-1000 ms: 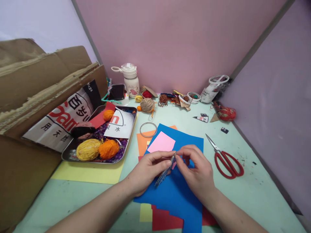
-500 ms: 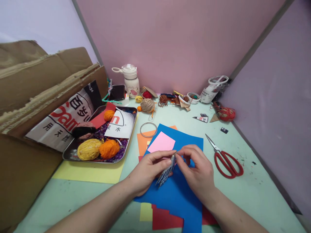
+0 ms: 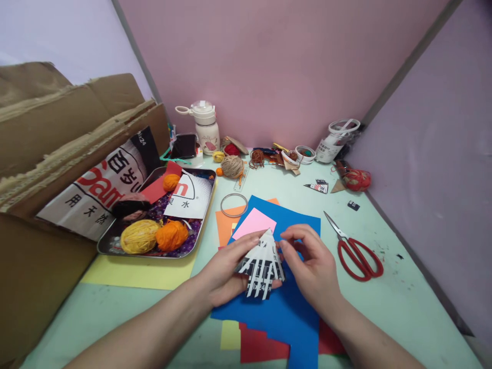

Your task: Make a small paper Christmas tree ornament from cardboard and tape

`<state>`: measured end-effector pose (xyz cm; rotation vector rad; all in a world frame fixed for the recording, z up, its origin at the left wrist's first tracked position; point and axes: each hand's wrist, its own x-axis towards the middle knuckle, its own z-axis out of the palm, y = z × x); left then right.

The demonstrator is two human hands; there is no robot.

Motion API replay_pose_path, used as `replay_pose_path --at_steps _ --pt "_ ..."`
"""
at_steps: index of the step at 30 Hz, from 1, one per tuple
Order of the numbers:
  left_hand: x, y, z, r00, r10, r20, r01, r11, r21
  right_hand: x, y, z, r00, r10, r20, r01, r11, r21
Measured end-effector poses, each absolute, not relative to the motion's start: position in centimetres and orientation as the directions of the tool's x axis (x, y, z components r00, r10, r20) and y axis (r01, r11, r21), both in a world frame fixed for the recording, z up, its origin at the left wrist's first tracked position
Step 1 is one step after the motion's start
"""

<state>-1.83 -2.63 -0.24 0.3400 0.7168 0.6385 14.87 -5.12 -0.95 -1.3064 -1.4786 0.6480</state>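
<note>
My left hand point(image 3: 225, 269) and my right hand point(image 3: 313, 264) meet over a blue paper sheet point(image 3: 284, 307) near the table's front. Between them they hold a small triangular piece of printed black-and-white cardboard point(image 3: 262, 264), its face turned toward me, with strips cut into its lower edge. The left fingers support it from the left and below. The right thumb and forefinger pinch its right edge near the tip. A pink paper square point(image 3: 254, 223) lies on the blue sheet just behind the hands.
Red scissors point(image 3: 357, 251) lie to the right. A metal tray point(image 3: 115, 245) with yellow and orange yarn balls sits at left beside a cardboard box point(image 3: 57, 154). A metal ring point(image 3: 234, 204), twine ball point(image 3: 232, 166), bottle point(image 3: 206, 128) and small craft items line the back wall.
The cardboard piece, held edge-on a second ago, has been turned flat so its printed face and cut strips show. Both hands stayed over the blue sheet.
</note>
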Motion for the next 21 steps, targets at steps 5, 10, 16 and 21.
replay_pose_path --at_steps 5,10,16,21 --pt "-2.4 -1.7 -0.1 0.634 0.59 -0.5 -0.47 0.807 0.357 14.9 -4.7 -0.6 0.143 0.983 0.118 0.277 0.074 -0.958" --pt "-2.8 -0.9 0.3 0.572 0.663 -0.483 -0.558 0.746 0.362 14.9 -4.7 -0.6 0.047 0.992 0.114 0.292 0.095 -0.952" --pt "-2.8 -0.6 0.5 0.529 0.69 -0.495 -0.581 0.719 0.382 14.8 -5.0 -0.5 -0.035 0.975 0.219 0.409 0.214 -0.887" --pt "-2.7 -0.7 0.6 0.48 0.708 -0.518 -0.597 0.696 0.399 14.7 -5.1 -0.7 -0.055 0.944 0.326 0.496 0.309 -0.811"
